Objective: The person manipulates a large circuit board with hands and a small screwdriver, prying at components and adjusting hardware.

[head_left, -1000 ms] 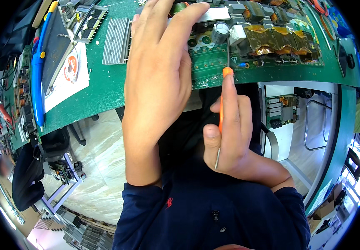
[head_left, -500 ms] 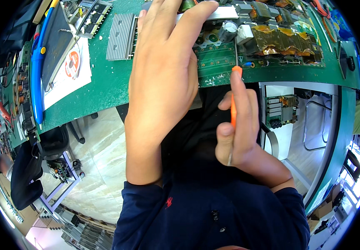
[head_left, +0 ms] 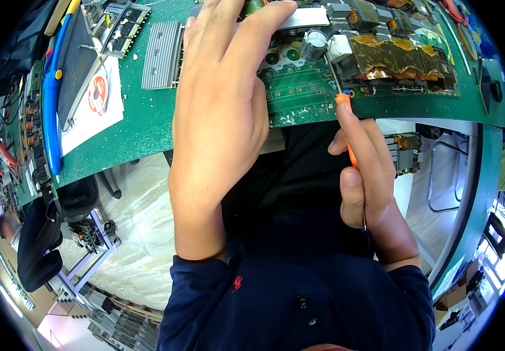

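Observation:
My left hand (head_left: 223,88) rests palm down over the left part of a green circuit board (head_left: 299,88). Its fingers are stretched and spread, and some fingertips run out of view at the top. A silver finned heatsink (head_left: 161,55) lies beside it. In my right hand (head_left: 372,169) is an orange-handled screwdriver (head_left: 344,98), with the index finger laid along the handle. Its thin metal shaft points up at the board, beside a white block component (head_left: 339,48) and a round capacitor (head_left: 314,44). Where the tip ends I cannot make out.
Several amber-taped transformers (head_left: 381,57) crowd the board's right side. Further left on the green bench mat (head_left: 106,149) lie a white sheet (head_left: 109,102), a blue strip-like tool (head_left: 52,117) and another small board (head_left: 126,29). A bench leg frame stands below at right.
My right hand and the screwdriver have shifted right, and the shaft now leans up to the left. My left hand and the board show only a slight shift in view.

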